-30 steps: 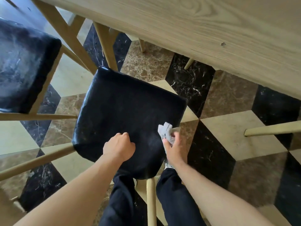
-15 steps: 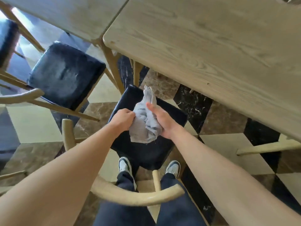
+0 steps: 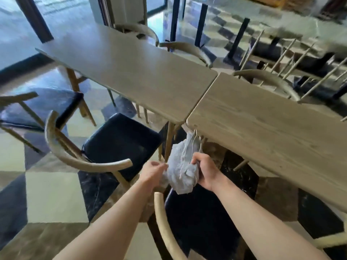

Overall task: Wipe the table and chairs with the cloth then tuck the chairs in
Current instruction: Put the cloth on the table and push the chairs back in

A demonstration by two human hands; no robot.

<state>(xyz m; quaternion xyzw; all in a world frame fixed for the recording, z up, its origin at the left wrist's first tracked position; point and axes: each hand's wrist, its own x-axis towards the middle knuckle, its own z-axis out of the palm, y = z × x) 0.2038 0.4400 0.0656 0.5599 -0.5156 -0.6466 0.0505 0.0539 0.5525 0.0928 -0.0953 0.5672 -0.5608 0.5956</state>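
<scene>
Grey cloth (image 3: 183, 169) held bunched between both hands above black seat of nearest chair (image 3: 199, 218), just below corner of right wooden table (image 3: 262, 126). Left hand (image 3: 153, 172) pinched on cloth's left edge; right hand (image 3: 205, 170) closed around right side. Second chair (image 3: 120, 141) pulled out beside left table (image 3: 131, 68).

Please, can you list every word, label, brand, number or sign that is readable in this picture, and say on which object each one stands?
None: no readable text in this view.
The grey cloth, held by the left hand and the right hand, shows no print or tag.
The two wooden tabletops and the black chair seat carry no label.
The background at the top right is too blurred to read.
</scene>
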